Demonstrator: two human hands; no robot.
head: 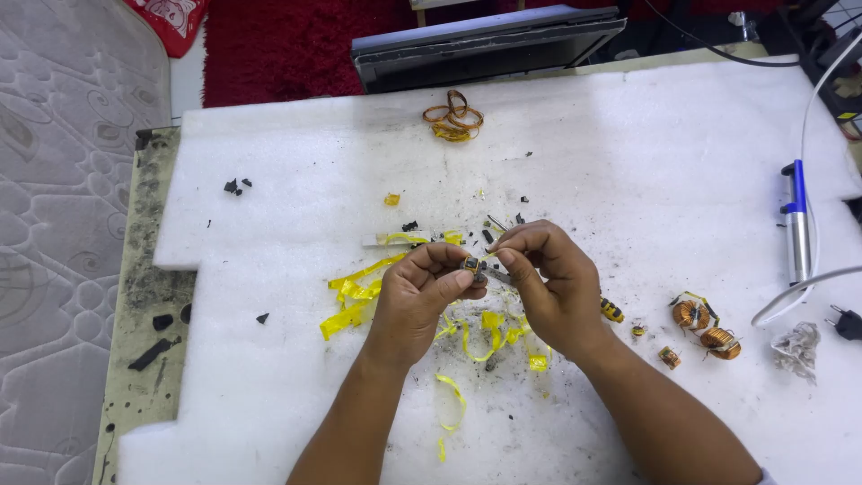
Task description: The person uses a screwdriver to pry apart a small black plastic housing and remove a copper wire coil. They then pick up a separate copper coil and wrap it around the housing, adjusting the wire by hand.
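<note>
Both hands pinched shut on one small coil part (472,265) held between them over the counter (269,171): left hand (420,292) grips its body, right hand (548,278) its end; looks light, stiff, fiddly, so grip the core, not the thin tape (355,301).

A small dark component (471,266) with a brownish face, mostly hidden; pinched between the fingertips of both hands above the tabletop; a yellow tape strip (490,256) trails from it.
</note>
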